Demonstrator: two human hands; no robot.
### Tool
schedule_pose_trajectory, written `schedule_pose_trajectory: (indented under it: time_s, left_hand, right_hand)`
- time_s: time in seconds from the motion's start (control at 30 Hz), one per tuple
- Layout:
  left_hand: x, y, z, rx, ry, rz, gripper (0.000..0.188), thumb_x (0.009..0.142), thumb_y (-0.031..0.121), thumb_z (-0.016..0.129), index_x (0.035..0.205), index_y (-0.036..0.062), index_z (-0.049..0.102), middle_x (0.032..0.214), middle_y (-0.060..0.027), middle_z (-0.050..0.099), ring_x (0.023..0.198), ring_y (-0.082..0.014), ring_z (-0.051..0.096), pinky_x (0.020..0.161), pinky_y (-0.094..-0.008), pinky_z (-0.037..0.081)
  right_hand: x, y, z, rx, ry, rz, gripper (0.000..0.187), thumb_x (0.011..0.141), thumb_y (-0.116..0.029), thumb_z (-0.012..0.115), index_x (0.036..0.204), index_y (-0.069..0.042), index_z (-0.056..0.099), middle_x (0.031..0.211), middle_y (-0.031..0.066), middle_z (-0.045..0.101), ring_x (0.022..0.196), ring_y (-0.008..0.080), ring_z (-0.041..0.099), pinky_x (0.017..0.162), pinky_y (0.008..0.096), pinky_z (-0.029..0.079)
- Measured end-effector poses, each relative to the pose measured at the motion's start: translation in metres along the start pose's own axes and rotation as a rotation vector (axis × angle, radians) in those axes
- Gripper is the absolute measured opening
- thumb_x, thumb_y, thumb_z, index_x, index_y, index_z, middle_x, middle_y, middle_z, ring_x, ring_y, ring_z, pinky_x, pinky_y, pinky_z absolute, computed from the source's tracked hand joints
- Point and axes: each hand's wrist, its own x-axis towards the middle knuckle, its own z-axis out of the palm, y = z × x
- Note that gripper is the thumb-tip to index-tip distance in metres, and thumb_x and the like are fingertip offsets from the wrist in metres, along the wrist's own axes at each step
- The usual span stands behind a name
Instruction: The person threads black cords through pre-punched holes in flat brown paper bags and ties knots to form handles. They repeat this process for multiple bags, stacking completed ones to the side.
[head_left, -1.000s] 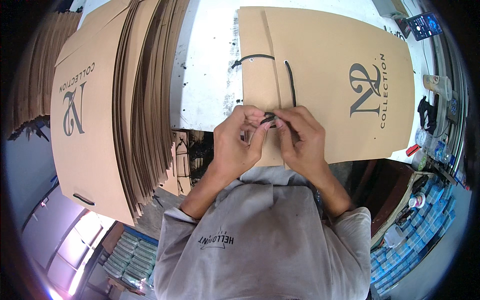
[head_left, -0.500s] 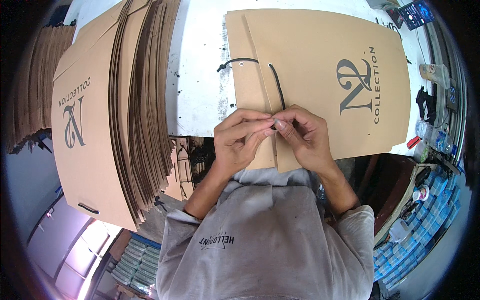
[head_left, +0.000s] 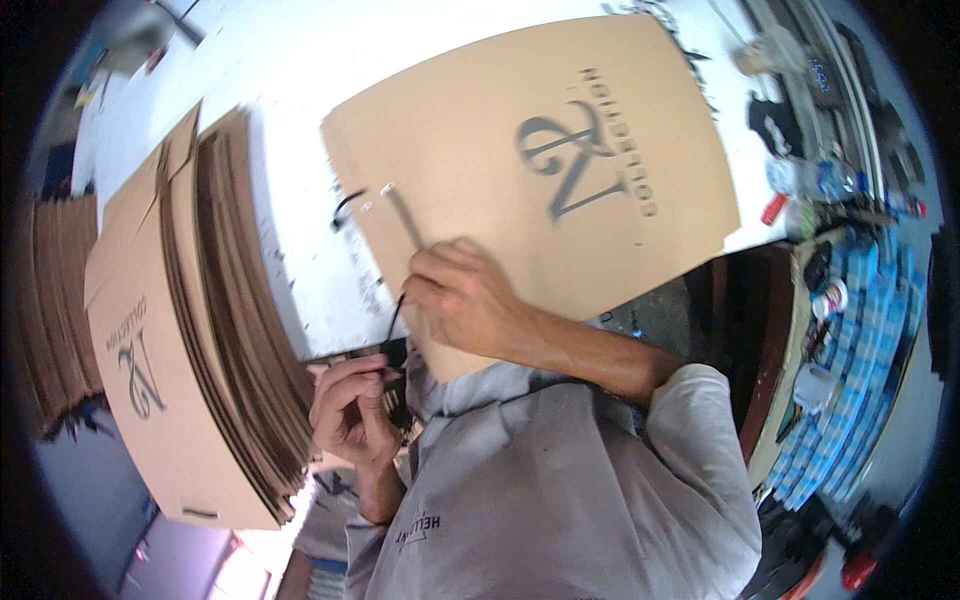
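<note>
A flat brown paper bag [head_left: 470,130] with dark lettering lies on the white table in front of me. Its black cord [head_left: 397,325] passes from an eyelet by the fold to my hands. My right hand [head_left: 455,300] is closed around the cord at the bag's lower left, its fingertips partly hidden. Just off the bag's edge, my left hand [head_left: 355,410] pinches the cord's lower end. Between the two hands a short length of cord is stretched. Another knotted cord end sticks out past the bag's left edge.
A thick stack of similar bags [head_left: 125,300] stands to the left, with another stack [head_left: 60,310] beyond it. Bottles [head_left: 835,180], a plastic cup [head_left: 770,52] and a red object [head_left: 774,208] sit along the table's right side. Blue packs [head_left: 860,340] are piled below at right.
My hands have come apart, the left one moving down and left with the cord end. The bag appears turned and shifted left, and the whole view has swung too.
</note>
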Motion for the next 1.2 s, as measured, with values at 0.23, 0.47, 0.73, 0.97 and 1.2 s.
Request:
schedule_pose_trajectory:
  time_s: [0.23,0.47,0.73,0.97,1.2]
  left_hand:
    - [0.002,-0.004,0.053,0.723,-0.791,0.299,0.063,0.083,0.045,0.082,0.139,0.0248,0.062,0.159,-0.0011,0.046,0.152,-0.0352,0.031,0.117,-0.077,0.008]
    - [0.024,0.03,0.021,0.491,-0.492,0.417,0.024,0.084,0.018,0.081,0.106,0.0114,0.074,0.114,-0.003,0.076,0.118,-0.0279,0.069,0.115,-0.0633,0.038]
    - [0.125,0.101,-0.014,-0.019,0.726,0.631,0.035,0.106,0.03,0.059,0.101,-0.0044,0.058,0.094,-0.0201,0.062,0.079,-0.0296,0.064,0.06,-0.0434,0.052]
    - [0.217,0.004,-0.089,0.676,0.32,0.679,0.028,0.107,0.011,0.049,0.12,-0.0022,0.07,0.122,-0.0136,0.07,0.111,-0.0253,0.067,0.099,-0.0362,0.051]
    - [0.187,-0.06,0.064,0.174,0.305,0.004,0.03,0.097,0.019,0.071,0.121,0.0006,0.068,0.124,-0.0183,0.068,0.117,-0.0258,0.062,0.098,-0.0389,0.05]
  right_hand:
    - [-0.019,0.043,-0.141,0.317,0.226,0.308,0.036,0.087,-0.01,0.077,0.121,-0.004,0.068,0.113,0.0085,0.069,0.099,0.0211,0.065,0.088,0.0341,0.052]
    - [-0.119,0.283,-0.321,-0.464,0.456,0.742,0.032,0.096,-0.021,0.072,0.123,-0.003,0.07,0.092,0.0075,0.074,0.082,0.0142,0.066,0.073,0.0316,0.053]
    - [-0.094,0.311,-0.307,-0.226,0.409,0.886,0.037,0.103,-0.033,0.06,0.103,0.001,0.074,0.096,0.0078,0.076,0.084,0.017,0.063,0.083,0.0336,0.051]
    - [-0.011,0.141,-0.358,0.687,0.902,-0.049,0.021,0.107,-0.014,0.056,0.094,-0.001,0.066,0.093,0.011,0.07,0.085,0.0202,0.064,0.082,0.0373,0.052]
    - [0.029,0.038,-0.192,0.49,0.311,0.302,0.018,0.097,-0.006,0.069,0.113,-0.002,0.063,0.093,0.0072,0.075,0.07,0.0079,0.062,0.061,0.0225,0.048]
